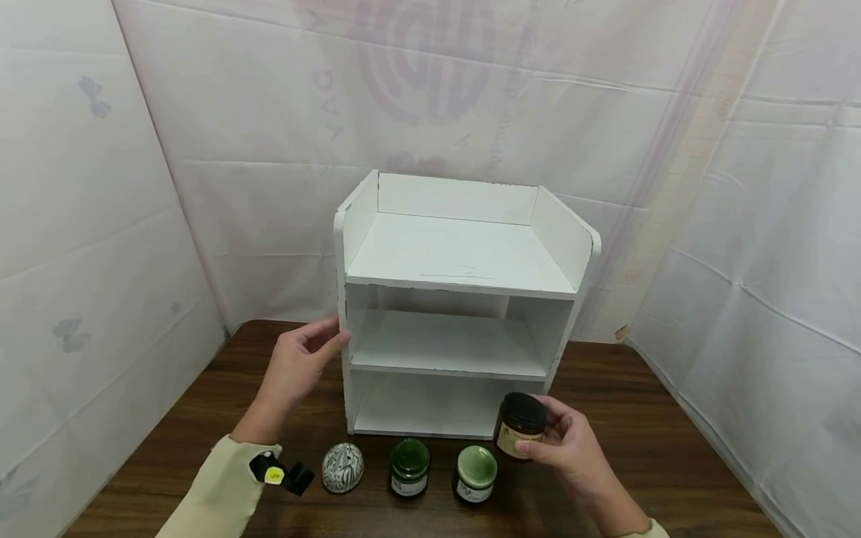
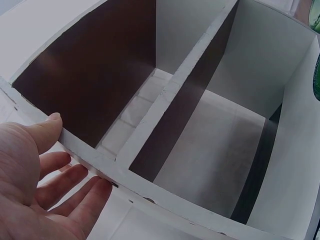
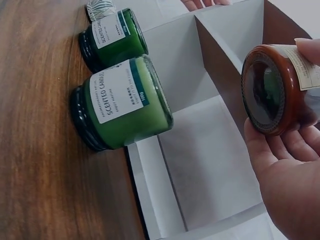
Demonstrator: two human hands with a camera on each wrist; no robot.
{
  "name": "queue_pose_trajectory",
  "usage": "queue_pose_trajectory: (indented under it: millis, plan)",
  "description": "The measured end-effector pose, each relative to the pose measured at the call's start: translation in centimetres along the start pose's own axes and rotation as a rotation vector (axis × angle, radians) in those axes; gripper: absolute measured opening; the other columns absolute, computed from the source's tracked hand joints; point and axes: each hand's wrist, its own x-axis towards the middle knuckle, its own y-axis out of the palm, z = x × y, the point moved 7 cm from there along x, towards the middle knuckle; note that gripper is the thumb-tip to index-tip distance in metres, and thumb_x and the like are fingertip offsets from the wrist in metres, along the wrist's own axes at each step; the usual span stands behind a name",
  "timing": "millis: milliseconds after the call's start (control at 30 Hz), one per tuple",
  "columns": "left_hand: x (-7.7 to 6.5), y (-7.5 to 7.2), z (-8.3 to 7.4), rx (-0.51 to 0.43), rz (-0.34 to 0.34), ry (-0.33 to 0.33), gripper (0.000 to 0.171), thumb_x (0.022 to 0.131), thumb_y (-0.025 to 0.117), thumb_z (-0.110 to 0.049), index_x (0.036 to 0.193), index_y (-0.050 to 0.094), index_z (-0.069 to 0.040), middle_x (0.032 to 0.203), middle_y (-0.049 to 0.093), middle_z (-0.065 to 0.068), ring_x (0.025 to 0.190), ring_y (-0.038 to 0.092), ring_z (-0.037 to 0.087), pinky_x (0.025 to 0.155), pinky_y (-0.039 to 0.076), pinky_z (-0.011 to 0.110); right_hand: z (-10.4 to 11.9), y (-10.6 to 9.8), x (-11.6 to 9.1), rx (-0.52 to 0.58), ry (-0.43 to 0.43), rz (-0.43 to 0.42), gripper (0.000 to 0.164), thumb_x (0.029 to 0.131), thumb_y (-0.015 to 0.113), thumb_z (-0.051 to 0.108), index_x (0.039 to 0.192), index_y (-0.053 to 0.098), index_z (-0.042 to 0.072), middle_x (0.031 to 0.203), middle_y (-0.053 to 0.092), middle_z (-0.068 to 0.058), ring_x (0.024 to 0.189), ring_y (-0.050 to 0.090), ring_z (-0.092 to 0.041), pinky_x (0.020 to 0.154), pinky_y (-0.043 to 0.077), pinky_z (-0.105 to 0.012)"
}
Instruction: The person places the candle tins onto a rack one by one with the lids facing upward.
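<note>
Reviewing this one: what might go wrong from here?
The right hand holds the dark jar between thumb and fingers; its smooth, round glass could slip if the hold loosens.

The light green candle jar stands close beside the held jar, so a low swing might knock it.

The left hand touches the side edge of the white shelf unit; an uneven push there could shift the unit.

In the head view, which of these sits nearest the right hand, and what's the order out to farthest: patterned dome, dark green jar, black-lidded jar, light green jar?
From the right hand:
1. Black-lidded jar: held in it.
2. Light green jar: right end of the tabletop row.
3. Dark green jar: middle of the row.
4. Patterned dome: left end.
</note>
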Motion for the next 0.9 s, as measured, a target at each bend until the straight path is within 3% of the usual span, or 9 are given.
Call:
queue_pose_trajectory:
  millis: [500, 900]
  plan:
    - [0.1, 0.0, 0.1, 0.019, 0.0, 0.009, 0.062, 0.098, 0.069, -0.044, 0.145, 0.058, -0.006, 0.145, 0.061, 0.014, 0.133, 0.057, 0.029, 0.087, 0.045, 0.007, 2.3, 0.4, 1.1, -0.085, -0.093, 0.045, 0.049, 0.083, 0.074, -0.012, 0.128, 0.062, 0.004, 0.116, 0.072, 0.002, 0.103, 0.07, -0.009, 0.086, 0.058, -0.023]
    - [0.3, 0.1, 0.5, 0.029, -0.006, 0.026, 0.06, 0.098, 0.07, -0.044, 0.143, 0.06, -0.006, 0.143, 0.063, 0.013, 0.133, 0.057, 0.028, 0.086, 0.045, 0.006, 3.1, 0.8, 2.0, -0.105, -0.072, 0.057, 0.052, 0.085, 0.072, -0.01, 0.134, 0.055, -0.005, 0.12, 0.071, 0.002, 0.107, 0.069, -0.01, 0.089, 0.057, -0.023]
